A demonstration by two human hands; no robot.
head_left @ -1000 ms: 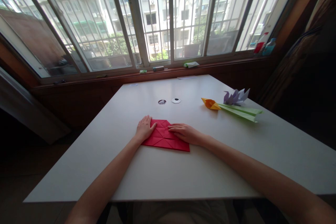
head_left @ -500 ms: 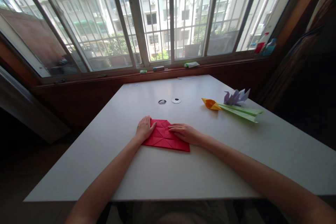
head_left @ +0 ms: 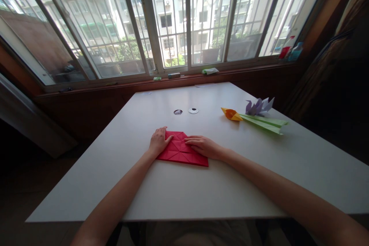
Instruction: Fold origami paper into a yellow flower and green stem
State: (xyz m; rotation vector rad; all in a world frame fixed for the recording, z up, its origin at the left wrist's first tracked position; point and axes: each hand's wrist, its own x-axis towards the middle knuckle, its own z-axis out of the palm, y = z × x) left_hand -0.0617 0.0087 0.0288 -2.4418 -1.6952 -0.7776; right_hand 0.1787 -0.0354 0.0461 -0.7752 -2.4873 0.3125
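Note:
A creased sheet of red origami paper [head_left: 178, 153], folded into layers, lies flat on the white table in front of me. My left hand [head_left: 158, 140] rests over its left edge, thumb stretched onto the paper and the fingers lying along the side. On the right part of the sheet lies my right hand [head_left: 203, 147], its fingers extended flat and pointing left. Fold lines cross the middle of the paper between both hands. What is under the palms is hidden.
Beyond the paper, two round holes or discs [head_left: 193, 110] show in the white table [head_left: 121, 192]. To the right lie an orange and green paper flower [head_left: 263, 122] and purple folded paper pieces [head_left: 259, 106]. Small items, including a little box [head_left: 174, 75], sit on the windowsill.
Almost nothing differs. My left hand's fingers and thumb have shifted very slightly at the paper's left edge; the right hand and the sheet stay in place.

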